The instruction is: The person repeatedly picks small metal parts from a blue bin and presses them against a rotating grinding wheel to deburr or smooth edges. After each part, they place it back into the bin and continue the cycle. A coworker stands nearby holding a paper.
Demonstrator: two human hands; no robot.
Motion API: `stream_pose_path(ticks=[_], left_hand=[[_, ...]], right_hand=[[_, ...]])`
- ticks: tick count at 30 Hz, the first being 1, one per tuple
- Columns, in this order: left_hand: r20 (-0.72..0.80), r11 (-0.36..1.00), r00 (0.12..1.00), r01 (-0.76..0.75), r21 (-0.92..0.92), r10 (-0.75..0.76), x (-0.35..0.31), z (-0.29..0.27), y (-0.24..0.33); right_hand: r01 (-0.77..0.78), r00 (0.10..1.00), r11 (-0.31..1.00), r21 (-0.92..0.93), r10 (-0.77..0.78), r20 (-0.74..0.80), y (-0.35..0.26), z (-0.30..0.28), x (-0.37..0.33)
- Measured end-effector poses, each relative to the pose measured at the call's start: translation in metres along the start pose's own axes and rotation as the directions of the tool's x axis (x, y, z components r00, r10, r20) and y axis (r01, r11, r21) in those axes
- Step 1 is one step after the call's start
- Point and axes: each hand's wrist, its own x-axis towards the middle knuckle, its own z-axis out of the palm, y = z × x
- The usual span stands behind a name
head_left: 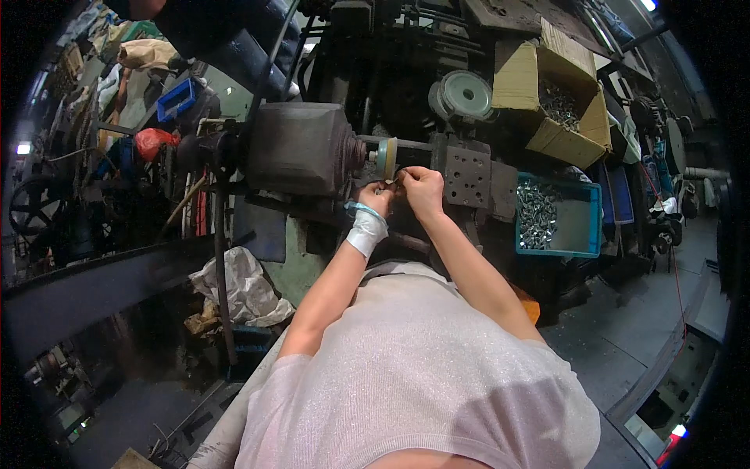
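Both my hands meet just below a round wheel (386, 159) with a tan rim, mounted on the spindle of a dark machine (301, 148). My left hand (376, 197), with a white wrap and a light blue band at the wrist, has its fingers closed in a pinch. Beside it my right hand (422, 190) is pinched too, its fingertips close to those of the left. Whatever small piece lies between the fingers is too small and dark to name. To the right of my hands is a dark metal block (467, 176) with several holes.
At right, a blue-green tray (582, 252) holds many small shiny metal parts (537, 219). Behind it stands an open cardboard box (516, 78) with more small parts. A round pale disc (466, 94) sits at the back. A crumpled white sack (246, 289) lies at lower left.
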Motion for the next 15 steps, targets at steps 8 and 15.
stream_pose_path(ticks=[8,15], left_hand=[[0.043,0.996,0.996,0.077,-0.047,-0.075,-0.015,0.0,0.018],[0.287,0.931,0.933,0.286,-0.226,-0.217,-0.04,-0.019,0.037]], right_hand=[[-0.055,0.998,0.991,0.123,0.05,0.044,0.003,-0.001,-0.001],[0.106,0.974,0.973,0.206,-0.143,0.176,-0.018,-0.026,-0.024]])
